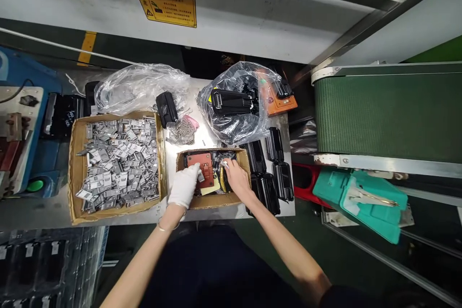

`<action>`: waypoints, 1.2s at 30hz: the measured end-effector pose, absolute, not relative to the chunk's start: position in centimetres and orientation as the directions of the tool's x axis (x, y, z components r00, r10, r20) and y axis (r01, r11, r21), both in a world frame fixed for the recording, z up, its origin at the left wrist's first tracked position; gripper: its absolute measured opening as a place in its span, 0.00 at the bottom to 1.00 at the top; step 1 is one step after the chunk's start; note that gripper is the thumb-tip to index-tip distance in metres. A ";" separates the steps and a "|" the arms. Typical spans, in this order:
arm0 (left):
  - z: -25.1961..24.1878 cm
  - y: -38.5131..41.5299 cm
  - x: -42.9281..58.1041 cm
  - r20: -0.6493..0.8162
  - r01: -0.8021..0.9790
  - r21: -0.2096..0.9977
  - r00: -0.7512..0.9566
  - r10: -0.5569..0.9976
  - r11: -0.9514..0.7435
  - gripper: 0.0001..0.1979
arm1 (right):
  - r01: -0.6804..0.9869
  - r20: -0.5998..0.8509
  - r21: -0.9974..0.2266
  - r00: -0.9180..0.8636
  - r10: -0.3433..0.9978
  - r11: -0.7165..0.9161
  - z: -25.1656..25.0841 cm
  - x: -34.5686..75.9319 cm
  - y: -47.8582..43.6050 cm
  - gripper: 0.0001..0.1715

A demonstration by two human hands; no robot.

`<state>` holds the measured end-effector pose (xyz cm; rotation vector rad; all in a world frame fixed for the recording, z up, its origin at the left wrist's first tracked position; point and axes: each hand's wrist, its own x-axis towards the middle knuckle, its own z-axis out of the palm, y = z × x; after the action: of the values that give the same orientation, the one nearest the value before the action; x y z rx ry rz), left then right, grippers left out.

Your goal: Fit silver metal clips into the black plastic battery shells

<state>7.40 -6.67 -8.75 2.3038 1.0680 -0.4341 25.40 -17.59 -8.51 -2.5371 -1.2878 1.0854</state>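
Observation:
A small cardboard box (241,158) sits in front of me with a red-brown fixture block (202,162) and small metal parts inside. My left hand (185,186), in a white glove, rests on the block's left side with its fingers curled against it. My bare right hand (236,176) reaches into the box's right part and pinches a small silvery piece (224,164) between its fingertips. Black plastic housings (269,173) lie just right of the box.
A larger cardboard box (77,173) full of grey metal clips stands at left. Clear bags (238,101) with black parts and an orange piece (279,102) lie behind. A green conveyor belt (386,110) runs at right, above a teal tray (361,202).

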 end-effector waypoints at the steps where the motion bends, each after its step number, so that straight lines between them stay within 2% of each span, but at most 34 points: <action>1: -8.8 -6.5 7.9 -0.523 0.782 0.292 0.613 0.593 -0.551 0.18 | 0.682 -0.534 -0.383 0.387 0.752 -0.623 -9.5 25.5 -17.1 0.26; 4: -8.9 -6.4 8.8 -0.557 0.790 0.174 0.571 0.602 -0.588 0.22 | 0.709 -0.480 -0.403 0.374 0.794 -0.578 -11.6 25.6 -16.7 0.31; 6: -9.0 -6.4 9.0 -0.568 0.788 0.140 0.560 0.603 -0.599 0.22 | 0.714 -0.446 -0.417 0.378 0.811 -0.562 -12.4 25.6 -17.0 0.29; 11: -9.8 -6.2 9.1 -0.605 0.791 0.148 0.547 0.579 -0.593 0.20 | 0.661 -0.424 -0.439 0.445 0.789 -0.609 -13.7 24.9 -18.0 0.21; 15: -10.2 -6.2 8.5 -0.621 0.790 0.167 0.549 0.560 -0.589 0.22 | 0.556 -0.463 -0.485 0.492 0.737 -0.675 -14.7 24.9 -18.8 0.29; 19: -10.1 -6.2 7.8 -0.616 0.767 0.144 0.564 0.550 -0.625 0.27 | 0.520 -0.451 -0.551 0.473 0.757 -0.653 -13.8 25.6 -20.1 0.30; 22: -10.0 -5.9 7.9 -0.606 0.735 0.124 0.588 0.536 -0.666 0.25 | 0.586 -0.366 -0.614 0.382 0.849 -0.529 -12.3 25.7 -19.9 0.30; 25: -10.1 -5.4 8.4 -0.597 0.709 0.099 0.604 0.529 -0.698 0.18 | 0.650 -0.267 -0.686 0.192 0.944 -0.327 -12.0 25.3 -18.0 0.26; 28: -10.1 -5.1 8.9 -0.597 0.695 0.071 0.604 0.528 -0.716 0.15 | 0.658 -0.226 -0.732 0.008 0.974 -0.175 -13.4 24.9 -15.4 0.27; 32: -9.7 -4.9 9.0 -0.611 0.687 0.052 0.596 0.521 -0.725 0.14 | 0.647 -0.217 -0.759 -0.146 0.965 -0.073 -15.5 24.9 -13.7 0.32; 36: -9.3 -4.7 8.8 -0.623 0.676 0.071 0.605 0.496 -0.734 0.15 | 0.646 -0.218 -0.762 -0.197 0.956 -0.040 -15.7 25.0 -14.7 0.33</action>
<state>8.81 -4.68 -9.33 2.5342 0.9524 -0.8491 25.05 -14.68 -15.69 -1.6885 -1.8621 1.1103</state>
